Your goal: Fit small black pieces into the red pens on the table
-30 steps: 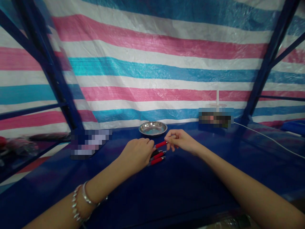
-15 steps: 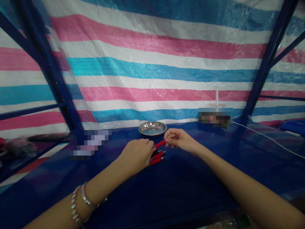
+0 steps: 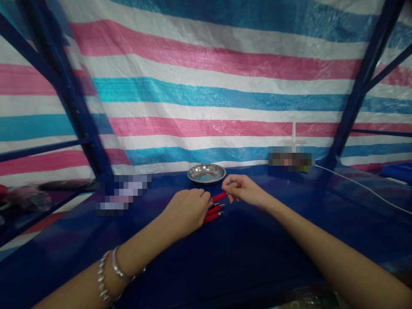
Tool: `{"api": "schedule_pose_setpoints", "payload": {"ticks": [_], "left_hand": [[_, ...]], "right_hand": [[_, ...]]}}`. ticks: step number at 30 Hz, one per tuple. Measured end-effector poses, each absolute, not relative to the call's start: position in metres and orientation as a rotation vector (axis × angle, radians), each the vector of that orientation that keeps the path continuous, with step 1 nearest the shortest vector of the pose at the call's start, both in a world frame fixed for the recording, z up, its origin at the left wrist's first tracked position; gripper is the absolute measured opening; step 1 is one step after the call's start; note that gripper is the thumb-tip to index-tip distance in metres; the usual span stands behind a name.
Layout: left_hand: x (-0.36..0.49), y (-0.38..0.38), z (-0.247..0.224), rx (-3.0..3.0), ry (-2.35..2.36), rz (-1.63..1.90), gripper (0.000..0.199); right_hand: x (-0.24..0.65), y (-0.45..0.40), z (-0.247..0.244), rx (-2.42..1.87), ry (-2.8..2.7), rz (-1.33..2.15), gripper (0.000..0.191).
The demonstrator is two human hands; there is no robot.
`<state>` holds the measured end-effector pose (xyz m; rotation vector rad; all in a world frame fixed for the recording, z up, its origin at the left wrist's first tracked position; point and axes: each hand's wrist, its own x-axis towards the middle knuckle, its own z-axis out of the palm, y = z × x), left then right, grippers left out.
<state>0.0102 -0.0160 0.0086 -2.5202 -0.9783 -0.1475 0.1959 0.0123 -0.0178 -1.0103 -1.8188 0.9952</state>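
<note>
Several red pens [image 3: 213, 217] with silver tips lie side by side on the blue table [image 3: 257, 240], their left ends hidden under my left hand [image 3: 189, 210]. That hand is closed around the near pens and the left end of the uppermost red pen [image 3: 219, 197]. At the right end of this uppermost pen is my right hand [image 3: 240, 188], thumb and forefinger pinched at its tip. Behind both hands stands a round steel dish [image 3: 206, 174] with nothing visible in it.
At the back right is a blurred-out cup [image 3: 293, 133] with a straw. A white cable [image 3: 360, 184] runs rightward from there. A blurred-out packet lies at the left, and plastic-wrapped items [image 3: 27, 197] are beyond it. Blue metal posts [image 3: 357, 90] frame a striped sheet.
The uppermost red pen has shifted slightly right and down, along with my left hand. My right hand has moved a little to the right.
</note>
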Motion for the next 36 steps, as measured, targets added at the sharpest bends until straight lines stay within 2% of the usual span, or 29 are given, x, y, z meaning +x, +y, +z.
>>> {"api": "schedule_pose_setpoints", "payload": {"ticks": [11,17,23,36], "left_hand": [[0.009,-0.014,0.007,-2.516,-0.971,-0.155,0.018],[0.009,-0.017,0.010,-2.563,-0.992,-0.144,0.019],[0.006,-0.022,0.012,-2.751,-0.819,-0.090,0.017],[0.004,-0.024,0.017,-2.854,-0.829,0.022,0.010]], "right_hand": [[0.194,0.008,-0.013,-1.037,-1.847,0.910,0.006],[0.197,0.013,-0.015,-1.301,-1.938,0.568,0.008],[0.206,0.017,-0.020,-1.511,-1.950,0.291,0.013],[0.208,0.010,-0.020,-1.933,-2.096,0.017,0.022]]}}
